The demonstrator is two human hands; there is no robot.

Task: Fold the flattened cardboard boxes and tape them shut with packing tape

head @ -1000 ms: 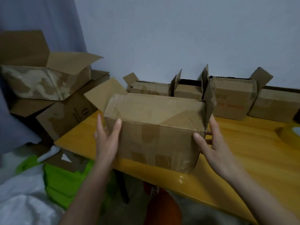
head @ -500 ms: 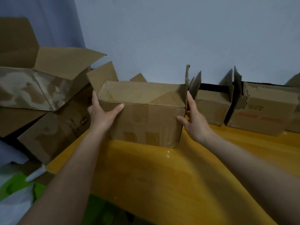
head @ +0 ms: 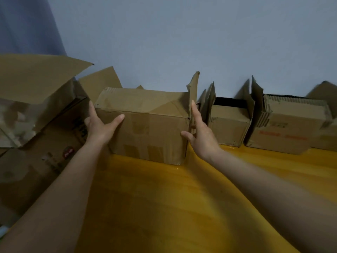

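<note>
The cardboard box [head: 145, 128] stands upright on the yellow table [head: 164, 198], at the far left part of it, close to the wall [head: 182, 33]; its long axis runs left to right, roughly parallel to the wall; one broad face points toward the near edge; a top flap is folded over, and a side flap at its right end stands upright. The box sits between the two hands. The left hand [head: 101, 126] lies flat against the left end, fingers straight, thumb spread across the near face; it presses and does not curl round anything. The right hand [head: 202, 134] lies along the right end by the raised flap, fingers extended upward, thumb out toward the near face; whether the palm touches the cardboard cannot be told. Further open boxes [head: 228, 125] stand in a row to the right along the wall; larger boxes [head: 32, 99] are stacked off the table on the left.
</note>
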